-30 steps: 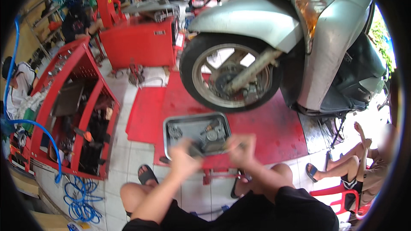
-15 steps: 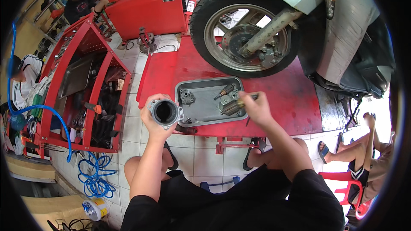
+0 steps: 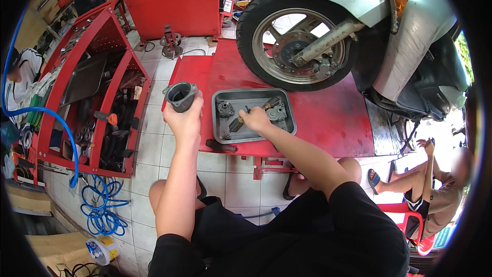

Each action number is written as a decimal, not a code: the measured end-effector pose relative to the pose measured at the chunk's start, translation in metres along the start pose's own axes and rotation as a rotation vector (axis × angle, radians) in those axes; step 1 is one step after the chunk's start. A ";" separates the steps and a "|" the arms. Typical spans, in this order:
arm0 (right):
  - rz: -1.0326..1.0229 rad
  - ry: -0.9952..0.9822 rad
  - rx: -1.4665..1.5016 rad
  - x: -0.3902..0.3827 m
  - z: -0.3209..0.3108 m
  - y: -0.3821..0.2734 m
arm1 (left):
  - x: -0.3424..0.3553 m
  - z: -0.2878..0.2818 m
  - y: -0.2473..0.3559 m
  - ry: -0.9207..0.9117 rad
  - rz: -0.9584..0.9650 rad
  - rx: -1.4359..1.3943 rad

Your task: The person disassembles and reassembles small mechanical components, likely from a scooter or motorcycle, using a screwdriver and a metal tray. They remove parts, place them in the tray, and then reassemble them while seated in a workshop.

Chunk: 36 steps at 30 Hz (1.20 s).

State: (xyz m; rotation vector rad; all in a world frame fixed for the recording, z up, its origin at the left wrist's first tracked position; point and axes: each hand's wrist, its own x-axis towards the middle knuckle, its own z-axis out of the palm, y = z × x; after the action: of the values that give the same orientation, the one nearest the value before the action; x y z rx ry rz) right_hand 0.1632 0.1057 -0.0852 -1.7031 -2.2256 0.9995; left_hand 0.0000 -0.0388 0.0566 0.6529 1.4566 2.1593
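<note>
My left hand (image 3: 183,118) is wrapped round a grey metal cylindrical housing (image 3: 181,103) with flange ears at its rim. Its open end faces up, showing a dark hollow. Over the grey metal tray (image 3: 217,132), my right hand (image 3: 256,120) is closed, fingers pointing left. At its fingertips is a dark ribbed cylindrical part (image 3: 235,125) with a brass-coloured end; the hand covers part of the grip. Beyond the hand lies a similar dark-and-brass part (image 3: 270,103). A grey cast metal piece (image 3: 278,112) is at the tray's right, another cast piece (image 3: 224,107) at its left.
The tray rests on a red lift platform (image 3: 328,123) beneath a scooter's front wheel (image 3: 245,36). A dark elongated object (image 3: 221,146) lies at the platform's near edge. Left stands a red tool cart (image 3: 110,118), with a coiled blue hose (image 3: 105,210) on the floor. A person (image 3: 435,190) sits at right.
My right hand has moved left and down into the tray area with the ribbed part. My left hand has lifted the housing slightly left and away, tilting its opening upward.
</note>
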 end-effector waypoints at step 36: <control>0.503 -0.657 1.040 0.010 -0.033 0.023 | 0.005 -0.006 -0.018 -0.103 -0.396 -0.098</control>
State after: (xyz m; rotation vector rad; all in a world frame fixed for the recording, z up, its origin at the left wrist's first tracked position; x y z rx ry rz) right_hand 0.1949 0.1314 -0.0761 -1.4781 -0.9757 2.5085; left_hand -0.0058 -0.0341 0.0387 0.3942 1.2909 1.8476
